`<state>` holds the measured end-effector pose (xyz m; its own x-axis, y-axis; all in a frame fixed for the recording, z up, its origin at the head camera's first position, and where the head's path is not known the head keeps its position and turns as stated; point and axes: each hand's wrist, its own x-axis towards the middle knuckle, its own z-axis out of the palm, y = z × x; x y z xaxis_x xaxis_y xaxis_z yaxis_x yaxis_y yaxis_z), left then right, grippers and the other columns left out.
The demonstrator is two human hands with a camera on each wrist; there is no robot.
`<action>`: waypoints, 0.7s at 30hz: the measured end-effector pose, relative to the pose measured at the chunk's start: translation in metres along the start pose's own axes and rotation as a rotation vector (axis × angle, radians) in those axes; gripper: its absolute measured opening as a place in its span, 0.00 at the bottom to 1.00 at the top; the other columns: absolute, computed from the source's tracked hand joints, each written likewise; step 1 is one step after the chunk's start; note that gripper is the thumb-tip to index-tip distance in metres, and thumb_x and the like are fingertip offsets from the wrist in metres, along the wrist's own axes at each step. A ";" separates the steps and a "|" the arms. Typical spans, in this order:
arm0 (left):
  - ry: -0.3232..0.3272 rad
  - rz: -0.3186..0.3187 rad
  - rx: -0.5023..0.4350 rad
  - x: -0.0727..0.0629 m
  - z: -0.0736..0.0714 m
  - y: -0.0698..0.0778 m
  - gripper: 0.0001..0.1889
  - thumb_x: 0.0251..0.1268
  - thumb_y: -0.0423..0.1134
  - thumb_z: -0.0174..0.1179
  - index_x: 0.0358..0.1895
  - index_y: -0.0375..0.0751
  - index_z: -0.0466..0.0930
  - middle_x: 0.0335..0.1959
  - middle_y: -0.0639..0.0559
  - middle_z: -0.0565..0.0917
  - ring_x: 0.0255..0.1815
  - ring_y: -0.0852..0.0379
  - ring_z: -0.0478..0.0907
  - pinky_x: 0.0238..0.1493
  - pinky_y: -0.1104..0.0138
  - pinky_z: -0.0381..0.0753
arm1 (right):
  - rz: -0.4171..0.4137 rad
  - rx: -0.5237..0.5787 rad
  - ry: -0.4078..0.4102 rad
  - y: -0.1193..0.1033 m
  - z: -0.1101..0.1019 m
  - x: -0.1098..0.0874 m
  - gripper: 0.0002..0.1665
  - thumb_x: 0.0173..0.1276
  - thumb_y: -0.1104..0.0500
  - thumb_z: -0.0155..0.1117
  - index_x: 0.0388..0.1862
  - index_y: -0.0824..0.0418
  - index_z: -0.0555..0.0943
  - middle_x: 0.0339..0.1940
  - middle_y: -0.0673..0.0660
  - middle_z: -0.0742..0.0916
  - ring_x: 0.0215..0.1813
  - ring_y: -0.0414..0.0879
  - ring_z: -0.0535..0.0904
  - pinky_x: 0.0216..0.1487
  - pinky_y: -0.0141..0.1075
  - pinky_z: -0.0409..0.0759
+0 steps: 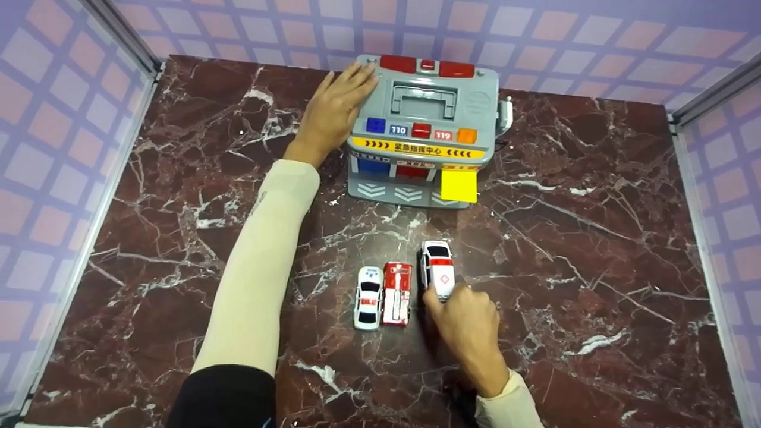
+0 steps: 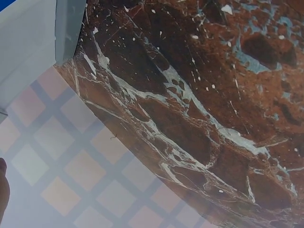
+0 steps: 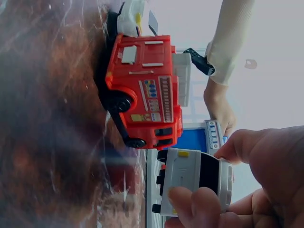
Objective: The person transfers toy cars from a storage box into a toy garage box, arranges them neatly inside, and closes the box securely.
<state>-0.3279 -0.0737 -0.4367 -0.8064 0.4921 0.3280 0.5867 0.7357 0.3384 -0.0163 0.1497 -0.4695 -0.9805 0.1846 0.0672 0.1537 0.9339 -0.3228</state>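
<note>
My left hand (image 1: pixel 339 113) rests with extended fingers on the left top edge of a grey toy emergency station (image 1: pixel 481 107); in the left wrist view, only a sliver of that hand shows beside the station's wall (image 2: pixel 28 47). With thumb and fingers, my right hand (image 1: pixel 467 321) pinches the rear of a white toy ambulance (image 1: pixel 442 276) with a red roof band. The right wrist view shows the ambulance (image 3: pixel 183 175) from behind, in the fingers. To its left, a red toy fire truck (image 1: pixel 397 294) and a white toy police car (image 1: pixel 368 298) stand side by side, pointing toward the station.
The station has blue and red bays in front, and a bright yellow square (image 1: pixel 458 185) covers the right bay. A white part (image 1: pixel 505 116) sticks out from its right side. Checkered walls (image 1: pixel 285 30) border the marbled tabletop (image 1: pixel 594 249) behind and at both sides.
</note>
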 end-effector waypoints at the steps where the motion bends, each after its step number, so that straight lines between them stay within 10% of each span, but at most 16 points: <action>1: -0.007 0.001 -0.008 -0.001 0.002 0.000 0.22 0.83 0.46 0.40 0.74 0.50 0.65 0.78 0.59 0.60 0.81 0.57 0.51 0.82 0.56 0.41 | 0.004 0.002 -0.005 0.001 0.000 -0.002 0.30 0.64 0.46 0.67 0.11 0.61 0.69 0.08 0.64 0.77 0.12 0.60 0.77 0.11 0.50 0.78; 21: -0.003 -0.046 -0.041 0.001 0.001 0.002 0.22 0.83 0.47 0.41 0.74 0.53 0.66 0.78 0.62 0.60 0.81 0.61 0.50 0.82 0.61 0.38 | 0.096 0.034 -0.020 0.012 -0.001 0.004 0.32 0.64 0.45 0.66 0.09 0.62 0.69 0.12 0.71 0.79 0.17 0.67 0.80 0.16 0.57 0.78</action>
<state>-0.3273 -0.0713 -0.4362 -0.8330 0.4594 0.3083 0.5511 0.7381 0.3891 -0.0183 0.1619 -0.4721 -0.9638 0.2661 0.0157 0.2430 0.9014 -0.3583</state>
